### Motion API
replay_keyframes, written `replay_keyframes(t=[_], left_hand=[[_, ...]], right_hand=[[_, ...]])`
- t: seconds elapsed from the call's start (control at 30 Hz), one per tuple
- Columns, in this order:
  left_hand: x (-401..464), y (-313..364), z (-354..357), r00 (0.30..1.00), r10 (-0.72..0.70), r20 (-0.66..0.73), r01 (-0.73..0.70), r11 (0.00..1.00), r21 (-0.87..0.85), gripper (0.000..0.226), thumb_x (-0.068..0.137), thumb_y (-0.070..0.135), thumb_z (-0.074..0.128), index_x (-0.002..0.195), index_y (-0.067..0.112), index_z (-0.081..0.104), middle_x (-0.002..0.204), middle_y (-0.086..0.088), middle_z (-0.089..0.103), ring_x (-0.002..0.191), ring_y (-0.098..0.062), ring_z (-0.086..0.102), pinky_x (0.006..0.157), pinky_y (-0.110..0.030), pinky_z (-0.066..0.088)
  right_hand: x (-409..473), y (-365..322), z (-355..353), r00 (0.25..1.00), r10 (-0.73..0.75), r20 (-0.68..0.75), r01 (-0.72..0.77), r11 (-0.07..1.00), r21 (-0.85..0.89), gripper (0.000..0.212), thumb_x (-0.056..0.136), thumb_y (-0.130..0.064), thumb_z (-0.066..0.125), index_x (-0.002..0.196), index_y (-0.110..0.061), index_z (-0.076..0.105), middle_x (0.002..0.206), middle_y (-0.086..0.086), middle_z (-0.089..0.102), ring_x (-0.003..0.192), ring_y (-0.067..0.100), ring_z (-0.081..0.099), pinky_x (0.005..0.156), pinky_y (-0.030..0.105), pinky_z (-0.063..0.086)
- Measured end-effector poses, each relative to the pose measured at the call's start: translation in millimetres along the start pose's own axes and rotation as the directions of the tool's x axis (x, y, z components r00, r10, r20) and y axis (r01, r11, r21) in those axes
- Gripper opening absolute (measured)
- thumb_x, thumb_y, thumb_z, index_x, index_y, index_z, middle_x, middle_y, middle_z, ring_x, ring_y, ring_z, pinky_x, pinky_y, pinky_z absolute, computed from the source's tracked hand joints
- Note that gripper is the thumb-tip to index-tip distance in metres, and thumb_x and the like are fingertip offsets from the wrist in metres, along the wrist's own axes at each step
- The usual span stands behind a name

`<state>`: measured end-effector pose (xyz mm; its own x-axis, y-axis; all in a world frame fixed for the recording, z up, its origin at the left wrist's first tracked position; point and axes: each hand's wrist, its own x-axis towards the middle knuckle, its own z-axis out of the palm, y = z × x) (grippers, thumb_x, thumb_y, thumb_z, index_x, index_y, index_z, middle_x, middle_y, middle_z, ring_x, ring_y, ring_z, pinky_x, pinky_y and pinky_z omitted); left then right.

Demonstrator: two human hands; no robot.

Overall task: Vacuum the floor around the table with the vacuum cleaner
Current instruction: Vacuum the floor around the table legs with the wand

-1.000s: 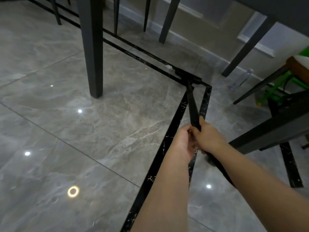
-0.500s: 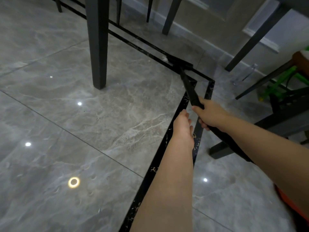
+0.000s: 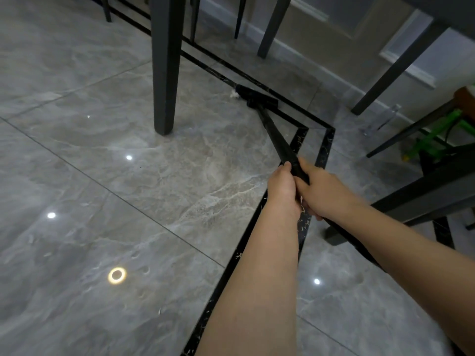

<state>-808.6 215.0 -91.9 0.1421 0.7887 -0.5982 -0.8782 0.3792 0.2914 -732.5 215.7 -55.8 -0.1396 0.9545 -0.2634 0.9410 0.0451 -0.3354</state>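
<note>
The vacuum cleaner wand (image 3: pixel 276 136) is a long, rigid black tube running from the hands down to the floor head (image 3: pixel 257 96), which lies flat on the grey tile floor (image 3: pixel 102 176), on the black inlay strip (image 3: pixel 295 116) beyond the near table leg (image 3: pixel 165 65). Both hands take it at mid-shaft: the left hand (image 3: pixel 282 191) and the right hand (image 3: pixel 325 194) sit side by side, touching, with fingers curled and clamped round the tube. The wand should behave as stiff and fairly light, with the head as the heavier end; a two-handed grip at this height gives leverage for pushing and steering. The smooth tube may turn in the palm, so a firm wrap is advisable. One small white scrap of debris (image 3: pixel 233 93) lies just beside the left end of the head. Count: one wand, one floor head, two hands, one debris scrap, and at least five dark furniture legs in view.
</note>
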Motion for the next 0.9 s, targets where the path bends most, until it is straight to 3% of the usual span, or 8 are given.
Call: replay_keyframes(t=[0.13,0.23,0.3,0.37,0.67,0.73,0.8,0.9], left_hand=[[1,3,-9,1.000,-0.004,0.014,0.004,0.999,-0.035,0.034,0.101,0.025,0.048,0.125,0.004,0.060,0.098,-0.013,0.069,0.086,-0.022,0.067,0.069,-0.031,0.055],[5,1,-15,0.999,-0.026,0.029,0.028,0.997,-0.072,0.035,0.098,0.027,0.054,0.124,0.004,0.061,0.115,-0.018,0.070,0.099,-0.027,0.070,0.086,-0.038,0.057],[8,0,-18,0.999,-0.037,0.034,0.041,0.995,-0.097,0.037,0.096,0.026,0.057,0.125,0.004,0.059,0.114,-0.020,0.070,0.094,-0.026,0.072,0.083,-0.039,0.060],[9,-2,-21,0.998,-0.049,0.037,0.053,0.989,-0.138,0.040,0.096,0.026,0.058,0.128,0.003,0.056,0.112,-0.022,0.070,0.083,-0.027,0.075,0.069,-0.037,0.061],[-1,8,-15,0.999,-0.016,-0.048,0.009,0.989,-0.146,0.034,0.096,0.019,0.058,0.125,0.003,0.048,0.106,-0.024,0.067,0.064,-0.027,0.071,0.046,-0.030,0.057],[-1,10,-13,0.995,-0.012,-0.096,0.003,0.996,-0.092,0.032,0.096,0.019,0.058,0.124,0.006,0.047,0.109,-0.025,0.065,0.073,-0.032,0.072,0.043,-0.030,0.056],[-1,12,-11,0.991,-0.047,-0.124,0.041,0.998,-0.049,0.038,0.096,0.024,0.057,0.128,0.007,0.048,0.114,-0.024,0.065,0.085,-0.036,0.072,0.044,-0.033,0.056],[-8,18,-6,0.984,-0.126,-0.123,0.126,0.992,-0.006,0.042,0.097,0.034,0.054,0.128,0.006,0.052,0.097,-0.016,0.069,0.070,-0.030,0.070,0.049,-0.034,0.058]], right_hand=[[-9,-4,5,1.000,-0.018,-0.009,0.018,1.000,-0.009,0.049,0.106,-0.037,0.042,0.153,-0.041,0.030,0.077,0.006,0.064,0.057,0.021,0.063,0.044,0.027,0.047],[-14,-3,9,1.000,-0.024,-0.005,0.024,0.999,-0.034,0.053,0.106,-0.039,0.041,0.156,-0.042,0.024,0.092,0.003,0.062,0.082,0.026,0.063,0.066,0.035,0.054],[-20,1,12,1.000,-0.027,-0.014,0.026,0.998,-0.064,0.058,0.104,-0.043,0.041,0.157,-0.043,0.017,0.110,0.007,0.065,0.099,0.032,0.064,0.082,0.046,0.058],[-25,5,16,0.999,-0.024,-0.024,0.022,0.997,-0.080,0.060,0.103,-0.046,0.041,0.157,-0.045,0.014,0.117,0.012,0.065,0.100,0.032,0.064,0.088,0.050,0.057],[-37,1,18,0.995,-0.100,-0.022,0.098,0.993,-0.058,0.058,0.104,-0.043,0.041,0.157,-0.045,0.016,0.111,0.011,0.066,0.089,0.027,0.066,0.085,0.049,0.058],[-41,-3,16,0.996,-0.093,-0.006,0.092,0.994,-0.060,0.058,0.105,-0.042,0.041,0.158,-0.044,0.017,0.115,0.012,0.064,0.085,0.022,0.065,0.084,0.044,0.058],[-46,-6,12,0.997,-0.077,0.021,0.079,0.995,-0.065,0.061,0.105,-0.040,0.043,0.159,-0.044,0.015,0.112,0.015,0.063,0.079,0.019,0.062,0.071,0.035,0.056],[-62,-11,-4,0.995,-0.078,0.070,0.084,0.993,-0.088,0.064,0.104,-0.041,0.045,0.158,-0.048,0.011,0.096,0.009,0.062,0.063,0.012,0.056,0.050,0.019,0.043]])
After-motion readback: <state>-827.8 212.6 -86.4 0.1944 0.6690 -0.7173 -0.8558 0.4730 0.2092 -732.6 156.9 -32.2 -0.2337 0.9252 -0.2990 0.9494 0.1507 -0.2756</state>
